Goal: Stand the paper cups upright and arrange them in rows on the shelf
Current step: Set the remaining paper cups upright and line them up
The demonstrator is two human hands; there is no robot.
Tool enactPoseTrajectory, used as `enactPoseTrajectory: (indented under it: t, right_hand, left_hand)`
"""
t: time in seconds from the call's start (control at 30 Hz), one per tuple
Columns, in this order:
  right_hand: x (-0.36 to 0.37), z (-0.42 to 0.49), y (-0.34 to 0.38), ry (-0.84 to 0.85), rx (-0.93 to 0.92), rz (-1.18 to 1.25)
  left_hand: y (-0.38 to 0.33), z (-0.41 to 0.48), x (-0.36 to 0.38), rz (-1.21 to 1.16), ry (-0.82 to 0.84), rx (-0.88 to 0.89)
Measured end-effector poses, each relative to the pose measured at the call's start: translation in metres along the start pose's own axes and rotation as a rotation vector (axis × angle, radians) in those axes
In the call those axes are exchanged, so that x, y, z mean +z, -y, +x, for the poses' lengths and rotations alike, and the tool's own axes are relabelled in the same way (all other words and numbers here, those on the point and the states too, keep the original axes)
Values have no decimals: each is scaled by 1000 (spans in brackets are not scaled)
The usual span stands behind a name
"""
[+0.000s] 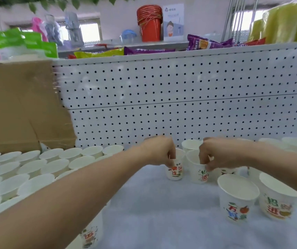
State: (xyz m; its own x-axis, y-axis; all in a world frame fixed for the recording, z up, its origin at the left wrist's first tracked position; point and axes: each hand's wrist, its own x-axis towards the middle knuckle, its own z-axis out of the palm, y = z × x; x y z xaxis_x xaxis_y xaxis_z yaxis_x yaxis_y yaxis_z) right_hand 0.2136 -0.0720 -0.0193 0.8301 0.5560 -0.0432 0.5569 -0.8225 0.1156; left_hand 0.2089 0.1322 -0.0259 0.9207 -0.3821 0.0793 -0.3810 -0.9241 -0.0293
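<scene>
White paper cups with coloured print stand on the shelf (153,203). My left hand (159,152) pinches the rim of one upright cup (175,172) near the shelf's back. Just to its right, my right hand (217,155) pinches the rim of another upright cup (197,169). Several cups (36,168) stand packed in rows on the left. Two loose upright cups (237,196) (277,196) sit at the front right. More cups (191,144) stand behind the hands.
A white pegboard panel (180,97) backs the shelf. A brown cardboard box (21,105) stands at the back left behind the rows. Above the panel lie snack bags (149,50) and a stack of red buckets (149,22).
</scene>
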Motion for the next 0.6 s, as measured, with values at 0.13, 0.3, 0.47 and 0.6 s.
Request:
enactPoseTrajectory:
  t: [0.13,0.3,0.47,0.6]
  right_hand:
    - [0,18,9,-63,-114,42]
    - [1,56,36,-163,-157,51]
    - [5,83,54,-168,-114,28]
    - [6,96,62,-150,-72,32]
  left_hand:
    - [25,2,-3,85,-16,-38]
    - [69,-12,-10,189,44,-103]
    - [84,-10,-5,217,110,-125]
    - [92,-8,-2,286,96,-117]
